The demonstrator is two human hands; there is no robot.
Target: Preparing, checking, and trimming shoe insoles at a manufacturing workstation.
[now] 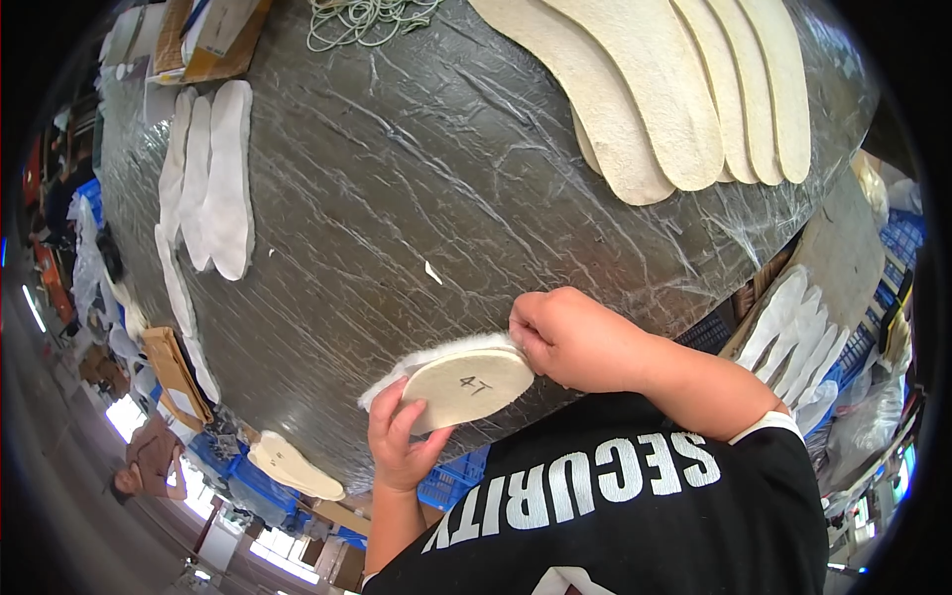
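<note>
Near the front edge of the table I hold a cream insole [474,390] with a dark handwritten mark on it. Behind it lies a white fluffy insole [436,354], whose furry edge shows along the far side. My left hand [402,436] grips the left end of the pair, fingers over the cream face. With bent fingers, my right hand [560,332] pinches the right end, where the two edges meet. The fingertips there are partly hidden.
Cream insoles [650,109] fan out at the far right of the plastic-covered table [347,218]. White fleecy insoles [213,178] lie at the left. Tangled string [362,20] and a cardboard box [208,45] are at the back. Another person [149,461] is at lower left.
</note>
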